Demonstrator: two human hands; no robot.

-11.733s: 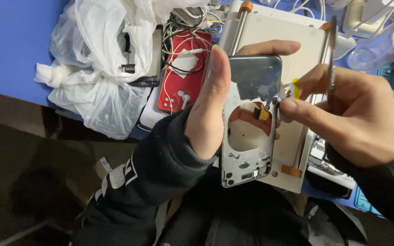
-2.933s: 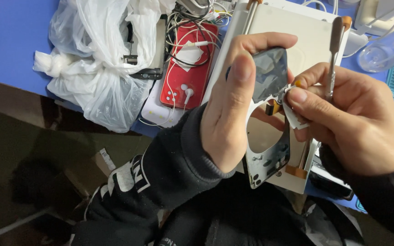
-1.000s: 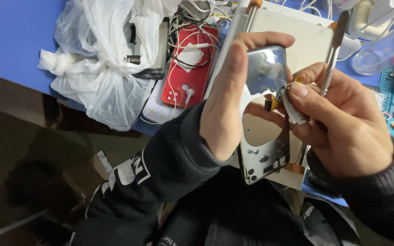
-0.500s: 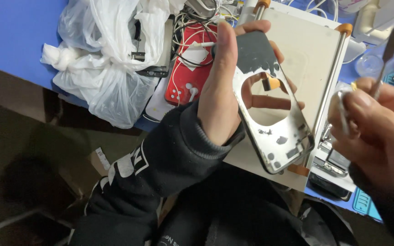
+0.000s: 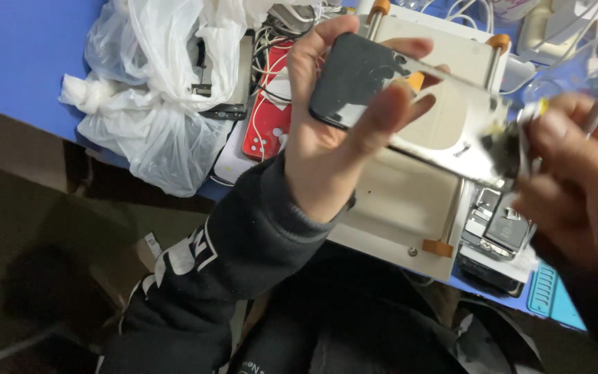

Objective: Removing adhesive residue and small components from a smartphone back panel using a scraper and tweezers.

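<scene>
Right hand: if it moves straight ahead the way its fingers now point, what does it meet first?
The right hand points left at the lower end of the phone rear housing in the left hand. It would meet that end first; it looks almost touching, though blur hides the contact.

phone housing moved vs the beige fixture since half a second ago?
Yes. The phone housing, in the left hand, has swung from upright to lying crosswise over the beige fixture.

Blue table (image 5: 15, 62): knotted white plastic bag (image 5: 153, 118), beige plate fixture (image 5: 403, 208), red case (image 5: 268, 118).

Phone back housing (image 5: 410, 111): silver, large round cutout, tilted, held above table.
</scene>
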